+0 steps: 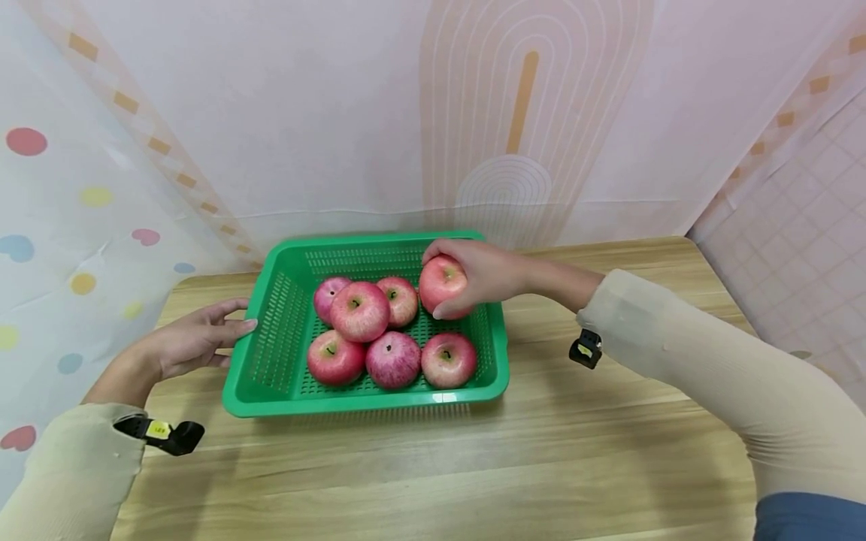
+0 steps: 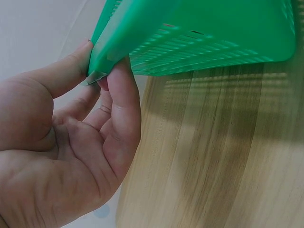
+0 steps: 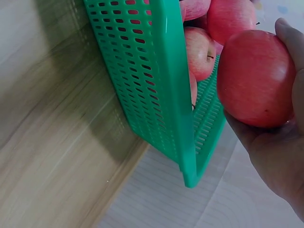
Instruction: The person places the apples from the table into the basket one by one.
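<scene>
A green plastic basket [image 1: 365, 403] with slotted walls stands on the table, several red apples [image 1: 361, 312] inside it. One apple rests on top of others. My left hand [image 1: 192, 340] pinches the basket's left rim; in the left wrist view the thumb lies on one side of the rim [image 2: 111, 50] and the fingers on the other. At the basket's right end my right hand [image 1: 490, 272] grips an apple [image 1: 442, 282] between thumb and fingers. The right wrist view shows that held apple [image 3: 256, 78] large, above the basket's edge [image 3: 175, 85].
The wooden table [image 1: 433, 481] extends in front of the basket and to its right. Behind it hangs a pale patterned wall cloth [image 1: 325, 113]. Black wrist straps sit on both sleeves [image 1: 676, 338].
</scene>
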`<state>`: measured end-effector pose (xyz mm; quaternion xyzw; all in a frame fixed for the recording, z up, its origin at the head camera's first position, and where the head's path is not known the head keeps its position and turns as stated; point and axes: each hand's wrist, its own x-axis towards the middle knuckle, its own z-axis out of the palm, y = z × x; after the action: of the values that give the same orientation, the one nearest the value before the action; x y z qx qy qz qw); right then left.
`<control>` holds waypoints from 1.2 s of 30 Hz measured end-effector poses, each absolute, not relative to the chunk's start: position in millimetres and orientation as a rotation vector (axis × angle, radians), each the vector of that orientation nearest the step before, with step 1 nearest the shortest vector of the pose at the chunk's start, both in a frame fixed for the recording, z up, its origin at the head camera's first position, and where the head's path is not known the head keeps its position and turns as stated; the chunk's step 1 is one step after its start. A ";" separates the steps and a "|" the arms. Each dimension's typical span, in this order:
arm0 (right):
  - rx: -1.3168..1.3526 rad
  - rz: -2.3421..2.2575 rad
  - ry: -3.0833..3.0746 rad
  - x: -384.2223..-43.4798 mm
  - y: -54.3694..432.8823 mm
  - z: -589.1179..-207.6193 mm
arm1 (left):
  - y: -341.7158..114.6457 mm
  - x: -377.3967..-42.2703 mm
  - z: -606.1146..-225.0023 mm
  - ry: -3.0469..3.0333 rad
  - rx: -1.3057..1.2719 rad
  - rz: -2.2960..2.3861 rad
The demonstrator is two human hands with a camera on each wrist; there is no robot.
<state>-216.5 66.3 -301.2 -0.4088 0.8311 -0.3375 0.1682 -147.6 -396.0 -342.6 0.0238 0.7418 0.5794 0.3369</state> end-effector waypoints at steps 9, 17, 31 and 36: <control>-1.137 -0.841 2.369 -220.4 48.4 -298.3 | -396.2 -147.6 -342.5 1.936 0.073 1.506; -1.153 -0.667 2.366 -220.0 28.2 -295.1 | -398.1 -147.6 -343.4 1.933 0.081 1.506; -1.159 -0.594 2.327 -217.1 6.5 -307.6 | -397.0 -146.6 -344.7 1.923 0.088 1.521; -1.126 -0.541 2.332 -215.6 4.3 -310.7 | -396.0 -146.3 -345.0 1.916 0.092 1.526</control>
<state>-215.6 4.3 -310.7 -0.4127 0.8545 -0.1983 0.2453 -146.3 -396.0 -345.0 0.0355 0.7355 0.5857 0.3387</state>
